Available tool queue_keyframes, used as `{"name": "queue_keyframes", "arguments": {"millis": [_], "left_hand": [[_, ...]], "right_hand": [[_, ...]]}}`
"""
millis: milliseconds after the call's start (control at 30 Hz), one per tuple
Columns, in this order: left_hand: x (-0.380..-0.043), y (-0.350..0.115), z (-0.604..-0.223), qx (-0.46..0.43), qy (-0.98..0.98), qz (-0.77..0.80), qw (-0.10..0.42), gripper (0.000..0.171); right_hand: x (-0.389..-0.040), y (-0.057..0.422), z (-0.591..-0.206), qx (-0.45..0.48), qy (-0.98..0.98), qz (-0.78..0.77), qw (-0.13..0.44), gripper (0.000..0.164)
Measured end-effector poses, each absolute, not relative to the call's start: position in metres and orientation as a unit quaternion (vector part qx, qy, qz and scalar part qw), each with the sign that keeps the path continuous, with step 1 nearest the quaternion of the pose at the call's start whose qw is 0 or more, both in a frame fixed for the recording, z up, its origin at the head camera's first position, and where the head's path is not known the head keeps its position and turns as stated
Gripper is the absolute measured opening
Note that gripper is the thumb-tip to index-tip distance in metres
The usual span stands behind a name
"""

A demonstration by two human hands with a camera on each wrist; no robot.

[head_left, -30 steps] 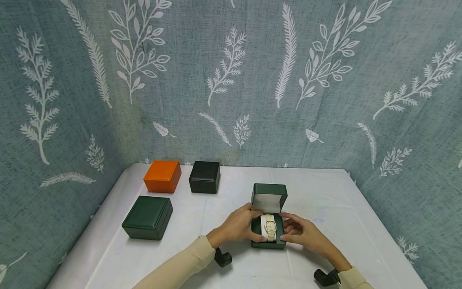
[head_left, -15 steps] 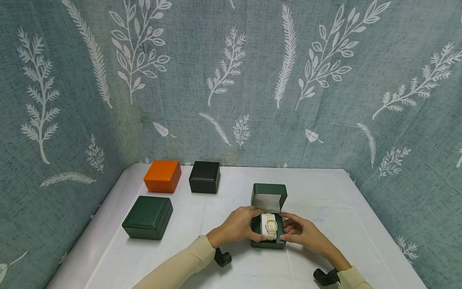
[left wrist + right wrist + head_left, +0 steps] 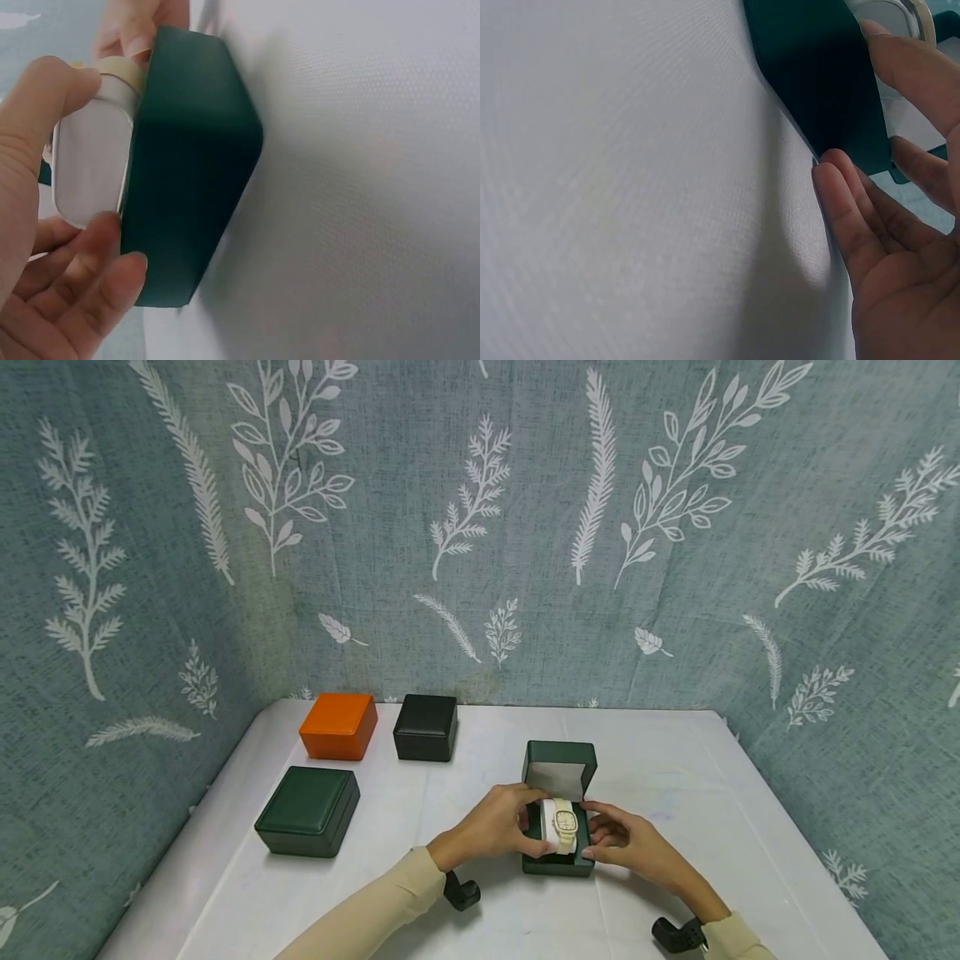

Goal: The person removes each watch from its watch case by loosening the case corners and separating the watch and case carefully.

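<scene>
A green watch box [image 3: 558, 866] stands with its lid raised at the right of the table. My left hand [image 3: 491, 821] pinches the white watch cushion [image 3: 91, 161] between thumb and fingers. Around that cushion is strapped a cream and gold wristwatch [image 3: 566, 822]. In the left wrist view the cushion's end stands proud of the box wall, partly out of the box. My right hand [image 3: 637, 853] grips the right side of the box, its thumb at the near corner and its fingers along the far part. Its fingertips [image 3: 832, 176] touch the box in the right wrist view.
On the left of the white table [image 3: 450, 910] sit three closed boxes: an orange box [image 3: 337, 727], a black box [image 3: 425, 727] and a larger green box [image 3: 307, 810]. A patterned fabric backdrop [image 3: 525, 635] encloses the table's back and sides.
My left hand has drawn the cushion with the watch slightly upward in the box. My right hand and the box have stayed in place.
</scene>
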State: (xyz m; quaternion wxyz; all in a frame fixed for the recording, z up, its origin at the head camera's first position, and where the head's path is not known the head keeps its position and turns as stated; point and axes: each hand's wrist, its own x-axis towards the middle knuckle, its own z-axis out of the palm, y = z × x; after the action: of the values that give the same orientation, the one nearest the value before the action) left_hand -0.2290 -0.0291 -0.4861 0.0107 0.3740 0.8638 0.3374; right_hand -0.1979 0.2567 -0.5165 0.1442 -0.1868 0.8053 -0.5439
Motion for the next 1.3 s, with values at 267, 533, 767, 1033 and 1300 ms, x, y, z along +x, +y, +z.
{"name": "queue_keyframes", "arguments": {"millis": [267,533,767,1033,1300], "left_hand": [[-0.230,-0.031,-0.485,0.369,0.852,0.371,0.017,0.065],[-0.230,-0.033,-0.482,0.371,0.836,0.403,0.024,0.059],[-0.229,-0.031,-0.481,0.376,0.827,0.417,0.033,0.060],[-0.229,-0.030,-0.480,0.384,0.821,0.421,0.034,0.062],[-0.228,-0.028,-0.478,0.396,0.810,0.431,0.038,0.060]], "right_hand": [[-0.196,0.256,-0.513,-0.185,0.822,-0.524,0.124,0.071],[-0.197,0.260,-0.505,-0.205,0.833,-0.513,0.030,0.061],[-0.196,0.257,-0.496,-0.246,0.817,-0.520,0.024,0.070],[-0.196,0.246,-0.490,-0.288,0.800,-0.524,0.045,0.090],[-0.195,0.240,-0.491,-0.313,0.794,-0.517,0.067,0.096]]}}
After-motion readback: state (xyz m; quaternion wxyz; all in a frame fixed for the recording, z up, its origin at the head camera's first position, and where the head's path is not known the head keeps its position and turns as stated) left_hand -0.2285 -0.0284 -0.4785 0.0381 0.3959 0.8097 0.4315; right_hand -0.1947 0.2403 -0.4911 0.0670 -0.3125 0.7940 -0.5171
